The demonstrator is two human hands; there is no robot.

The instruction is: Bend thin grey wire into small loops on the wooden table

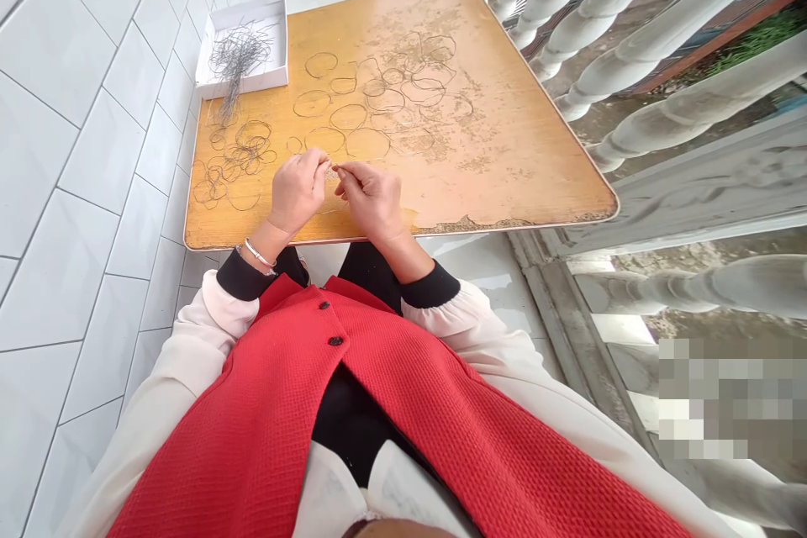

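Near the front edge of the table, my left hand [298, 192] and my right hand [371, 197] meet almost fingertip to fingertip. Both are closed in a pinch. Whatever sits between them is too small to make out; only a tiny pale, speckled bit shows at the fingertips. Just beyond my hands lie several thin dark wire rings [345, 118], some overlapping. To the left of my left hand is a tangled heap of smaller wire rings [252, 143]. A bunch of loose dark wires [238, 55] spills over the front wall of a white box.
The white box [265, 81] stands at the table's back left corner. The wooden table [504, 160] has worn, peeling patches and a chipped front edge. A white tiled wall [94, 227] runs close along the left, and a white balustrade [630, 59] along the right.
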